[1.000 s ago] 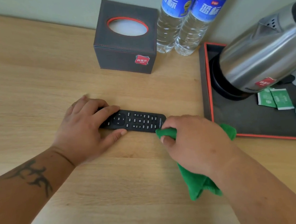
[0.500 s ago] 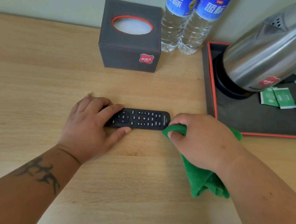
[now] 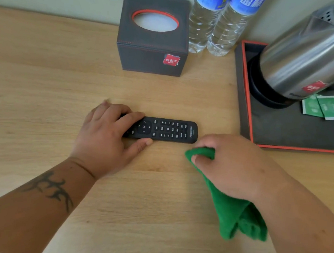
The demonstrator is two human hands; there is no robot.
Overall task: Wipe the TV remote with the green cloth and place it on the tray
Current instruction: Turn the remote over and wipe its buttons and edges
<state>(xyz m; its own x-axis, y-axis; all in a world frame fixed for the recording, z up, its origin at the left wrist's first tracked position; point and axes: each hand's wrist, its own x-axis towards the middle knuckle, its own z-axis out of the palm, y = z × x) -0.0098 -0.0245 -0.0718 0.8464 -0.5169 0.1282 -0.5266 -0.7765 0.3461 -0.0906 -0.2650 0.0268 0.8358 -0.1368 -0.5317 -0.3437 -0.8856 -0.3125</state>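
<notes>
A black TV remote (image 3: 168, 130) lies flat on the wooden table, buttons up, its long axis running left to right. My left hand (image 3: 106, 138) pins its left end, fingers on top and thumb along the near edge. My right hand (image 3: 231, 165) grips a green cloth (image 3: 234, 215) just below and to the right of the remote's right end; the cloth hangs down toward me and does not touch the remote. A dark tray with an orange rim (image 3: 281, 135) sits at the right.
On the tray stand a steel kettle (image 3: 302, 62) and two green sachets (image 3: 321, 107). A dark tissue box (image 3: 152, 46) and two water bottles (image 3: 218, 15) stand at the back by the wall.
My right hand with the cloth has slid off the remote's right end, toward me and slightly right. My left hand stays on the remote.
</notes>
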